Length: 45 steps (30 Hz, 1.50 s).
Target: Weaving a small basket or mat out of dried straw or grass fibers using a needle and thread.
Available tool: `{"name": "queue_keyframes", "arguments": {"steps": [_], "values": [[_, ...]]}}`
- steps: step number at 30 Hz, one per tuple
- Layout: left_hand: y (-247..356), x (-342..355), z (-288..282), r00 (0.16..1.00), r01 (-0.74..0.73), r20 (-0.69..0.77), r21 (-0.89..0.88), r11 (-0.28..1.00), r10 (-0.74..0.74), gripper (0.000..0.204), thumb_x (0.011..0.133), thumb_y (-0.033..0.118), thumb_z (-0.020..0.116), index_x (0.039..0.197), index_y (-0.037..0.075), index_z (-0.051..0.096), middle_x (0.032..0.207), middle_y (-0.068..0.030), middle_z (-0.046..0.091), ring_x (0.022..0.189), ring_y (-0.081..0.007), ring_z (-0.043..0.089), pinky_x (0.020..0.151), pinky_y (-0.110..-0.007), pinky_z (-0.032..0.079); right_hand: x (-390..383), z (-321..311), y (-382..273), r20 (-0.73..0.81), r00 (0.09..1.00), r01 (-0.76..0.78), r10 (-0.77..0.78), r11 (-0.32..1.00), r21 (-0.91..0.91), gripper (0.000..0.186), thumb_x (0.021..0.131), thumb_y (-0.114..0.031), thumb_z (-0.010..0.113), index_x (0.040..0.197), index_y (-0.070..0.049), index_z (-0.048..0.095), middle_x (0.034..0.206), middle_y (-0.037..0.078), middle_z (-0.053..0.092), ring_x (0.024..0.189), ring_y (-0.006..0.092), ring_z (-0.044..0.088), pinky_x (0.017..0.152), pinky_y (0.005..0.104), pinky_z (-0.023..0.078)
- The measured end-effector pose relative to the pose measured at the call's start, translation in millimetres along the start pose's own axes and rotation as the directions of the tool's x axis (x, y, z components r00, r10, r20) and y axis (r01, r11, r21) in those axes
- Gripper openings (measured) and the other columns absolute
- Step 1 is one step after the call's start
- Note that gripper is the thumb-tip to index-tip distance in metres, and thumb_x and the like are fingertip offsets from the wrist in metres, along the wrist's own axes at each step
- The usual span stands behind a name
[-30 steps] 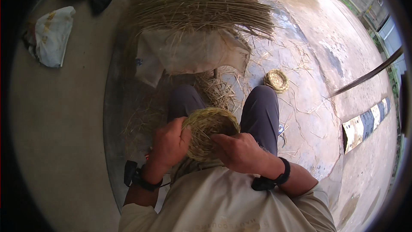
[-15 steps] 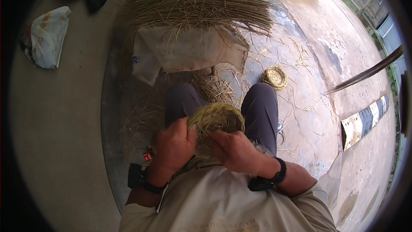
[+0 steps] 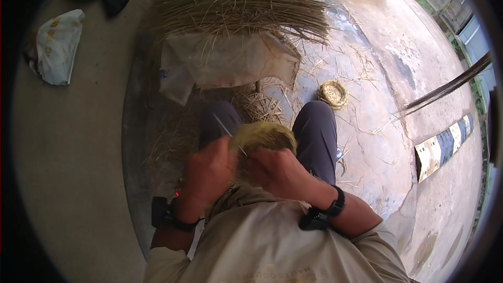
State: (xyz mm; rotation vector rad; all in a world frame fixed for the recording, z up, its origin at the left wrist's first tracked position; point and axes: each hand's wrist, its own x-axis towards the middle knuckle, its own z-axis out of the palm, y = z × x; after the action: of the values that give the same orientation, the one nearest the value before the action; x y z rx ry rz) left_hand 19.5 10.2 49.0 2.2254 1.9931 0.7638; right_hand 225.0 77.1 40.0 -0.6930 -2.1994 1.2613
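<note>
A small round basket [image 3: 268,134] of woven greenish straw sits in my lap between my knees, blurred by motion, its mouth tilted toward me. My right hand [image 3: 276,172] is closed on its near rim, the fingertips partly hidden inside. Beside the left rim, my left hand [image 3: 208,170] is curled and blurred. A thin, pale, pointed sliver [image 3: 223,125] sticks up out of its fist; whether it is a needle or a straw strip cannot be made out. On the floor past my right knee lies a second coiled straw basket [image 3: 332,95].
A big bundle of dry straw [image 3: 241,5] lies ahead, on a draped pale cloth [image 3: 230,62]. Loose stalks litter the floor. White and black bags [image 3: 60,47] rest at far left. A striped block [image 3: 445,147] and a dark pole [image 3: 450,86] are at right.
My left hand has shifted slightly down and left, away from the rim, and the pale sliver now shows above it. My right hand stays on the basket, which has tilted a little.
</note>
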Motion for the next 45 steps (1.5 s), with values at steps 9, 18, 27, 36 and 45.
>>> {"name": "queue_keyframes", "arguments": {"steps": [9, 18, 27, 36, 45], "values": [[6.7, 6.4, 2.6, 0.952, -0.300, 0.066, 0.013, 0.954, 0.299, 0.032, 0.088, 0.010, 0.071, 0.117, -0.001, 0.065, 0.084, -0.0128, 0.068, 0.071, -0.0318, 0.070, 0.060, -0.043, 0.057, 24.6, -46.0, -15.1, -0.178, 0.982, 0.012, -0.058, 0.968, -0.250, 0.017, 0.099, -0.020, 0.066, 0.093, -0.004, 0.068, 0.084, 0.018, 0.070, 0.080, 0.0411, 0.070, 0.071, 0.0459, 0.056], [22.9, 18.5, 4.5, 0.923, -0.379, 0.055, -0.027, 0.925, 0.380, 0.026, 0.086, 0.007, 0.070, 0.110, -0.001, 0.067, 0.076, -0.0096, 0.064, 0.064, -0.0283, 0.068, 0.055, -0.040, 0.055, 58.6, -55.1, 20.4, -0.149, 0.961, 0.201, -0.233, 0.958, -0.203, 0.018, 0.100, -0.017, 0.065, 0.104, 0.000, 0.069, 0.080, 0.013, 0.068, 0.070, 0.0241, 0.067, 0.068, 0.0388, 0.055], [3.6, 18.4, -2.7, 0.937, -0.318, 0.119, -0.091, 0.944, 0.327, 0.031, 0.084, 0.006, 0.072, 0.114, -0.002, 0.065, 0.086, -0.0156, 0.070, 0.076, -0.0333, 0.072, 0.064, -0.043, 0.058, 36.5, -64.9, -25.9, -0.213, 0.879, 0.051, 0.427, 0.358, 0.932, 0.032, 0.112, -0.022, 0.051, 0.133, 0.001, 0.060, 0.075, 0.003, 0.059, 0.057, 0.0129, 0.055, 0.054, 0.0308, 0.053], [-29.0, 16.9, -53.4, 0.960, -0.215, 0.177, -0.024, 0.976, 0.216, 0.029, 0.086, 0.008, 0.074, 0.113, 0.002, 0.065, 0.092, -0.0174, 0.073, 0.080, -0.0366, 0.073, 0.065, -0.045, 0.059, -47.8, -155.6, 20.8, -0.609, 0.709, 0.245, 0.356, 0.685, 0.686, 0.032, 0.111, -0.019, 0.051, 0.133, 0.004, 0.059, 0.075, -0.002, 0.053, 0.052, 0.0035, 0.037, 0.043, 0.0201, 0.027], [3.1, 28.2, -31.0, 0.912, -0.257, 0.278, -0.188, 0.948, 0.302, 0.038, 0.088, 0.013, 0.075, 0.123, 0.002, 0.067, 0.094, -0.0174, 0.075, 0.080, -0.0356, 0.074, 0.067, -0.045, 0.060, 17.6, -38.1, 45.5, 0.186, 0.982, -0.137, 0.042, 0.831, 0.540, 0.041, 0.109, -0.025, 0.058, 0.140, 0.002, 0.061, 0.124, 0.015, 0.070, 0.106, 0.0194, 0.065, 0.091, 0.0339, 0.053]]}}
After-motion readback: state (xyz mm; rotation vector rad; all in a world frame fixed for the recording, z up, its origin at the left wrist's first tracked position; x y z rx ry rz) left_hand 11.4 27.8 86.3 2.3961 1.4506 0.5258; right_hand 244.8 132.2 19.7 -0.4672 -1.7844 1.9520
